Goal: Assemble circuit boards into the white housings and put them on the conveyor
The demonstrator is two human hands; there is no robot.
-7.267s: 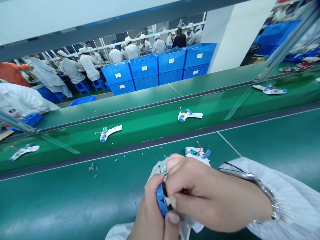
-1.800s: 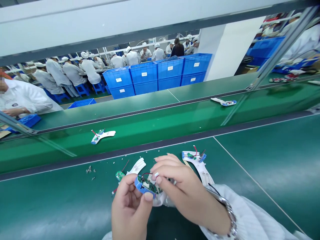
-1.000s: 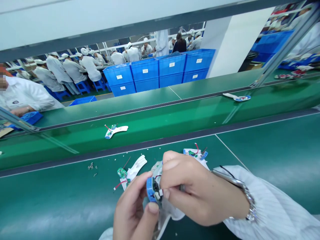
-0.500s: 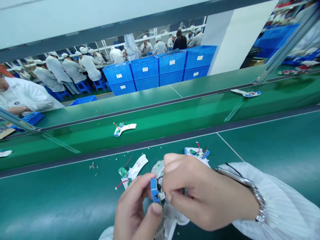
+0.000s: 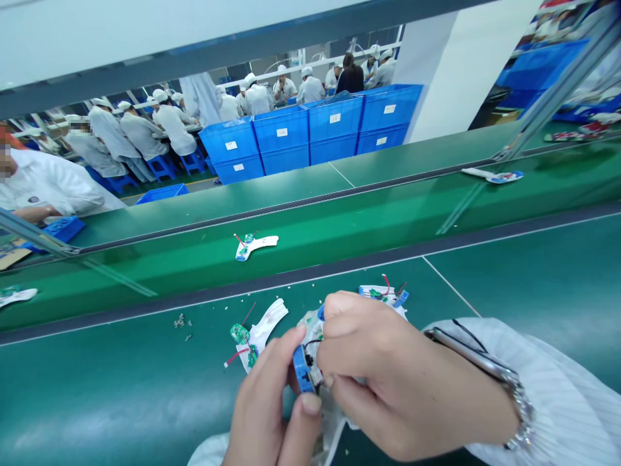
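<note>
In the head view, a blue-rimmed circuit module point(image 5: 301, 370) sits at six o'clock, pinched by the left hand point(image 5: 272, 401); the right hand point(image 5: 392, 372) curls closed against its open side, but I can't tell what its fingertips grip. Firm backing behind the rim and slack wires would, I judge, serve best. I count two wired white shells point(image 5: 268, 322) on the bench point(image 5: 145, 395), at seven and between four and five, three on the belt point(image 5: 369, 226), and eight blue bins point(image 5: 320, 139) stacked at twelve.

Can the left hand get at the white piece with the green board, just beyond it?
Probably not without letting go first: the left hand is gripping the blue part. Otherwise the way looks free, as the white piece lies just beyond that hand.
</note>
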